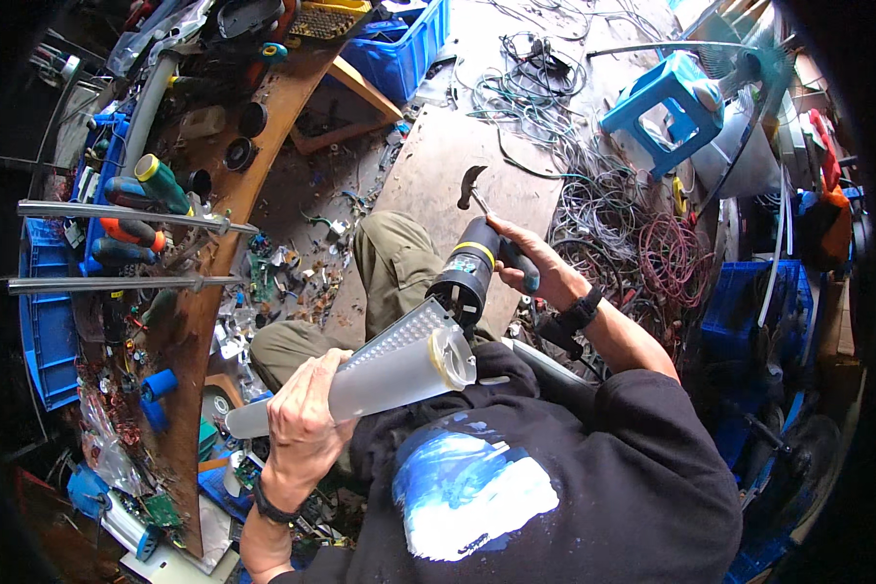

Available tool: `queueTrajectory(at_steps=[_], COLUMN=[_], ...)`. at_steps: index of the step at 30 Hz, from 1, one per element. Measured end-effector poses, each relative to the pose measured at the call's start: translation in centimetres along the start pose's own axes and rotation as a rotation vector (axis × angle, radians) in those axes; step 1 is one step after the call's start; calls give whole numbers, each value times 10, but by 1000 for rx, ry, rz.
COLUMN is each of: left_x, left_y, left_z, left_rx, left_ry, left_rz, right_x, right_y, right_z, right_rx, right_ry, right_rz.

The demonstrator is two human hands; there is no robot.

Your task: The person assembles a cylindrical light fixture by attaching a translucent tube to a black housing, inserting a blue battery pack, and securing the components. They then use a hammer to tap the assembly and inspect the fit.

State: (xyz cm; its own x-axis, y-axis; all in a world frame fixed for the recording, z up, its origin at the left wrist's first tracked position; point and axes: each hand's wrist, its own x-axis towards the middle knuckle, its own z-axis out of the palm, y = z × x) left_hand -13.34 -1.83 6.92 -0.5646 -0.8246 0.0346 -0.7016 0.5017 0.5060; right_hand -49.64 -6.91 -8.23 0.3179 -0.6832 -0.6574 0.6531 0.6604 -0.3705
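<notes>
My left hand (305, 414) is closed around a frosted, translucent tube (394, 378), which lies slanted across my lap. Along the tube's far side runs a flat strip dotted with rows of small spots (391, 336). It leads up to a black cylindrical end piece (464, 275) with a yellow ring. Closed on a claw hammer, my right hand (547, 261) is right beside this end piece. The hammer (470, 187) has its head pointing away from me and its dark grip showing below my fingers. Whether those fingers also grip the black piece, I cannot tell.
A wooden bench (226, 282) on the left carries screwdrivers (161, 185) and metal rods (127, 284). Tangled cables (594, 165) cover the floor at the far right, near a blue stool (667, 112). A blue bin (399, 54) stands at the back. Small scraps litter the floor.
</notes>
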Motion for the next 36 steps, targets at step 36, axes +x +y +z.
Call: queueTrajectory(at_steps=[36], left_x=[-6], left_y=[-29], left_z=[0], left_rx=[-118], left_ry=[-189], left_rz=[-306], right_x=[-11], right_y=[-13], right_z=[-21], right_rx=[41], right_ry=[-101], right_rz=[-371])
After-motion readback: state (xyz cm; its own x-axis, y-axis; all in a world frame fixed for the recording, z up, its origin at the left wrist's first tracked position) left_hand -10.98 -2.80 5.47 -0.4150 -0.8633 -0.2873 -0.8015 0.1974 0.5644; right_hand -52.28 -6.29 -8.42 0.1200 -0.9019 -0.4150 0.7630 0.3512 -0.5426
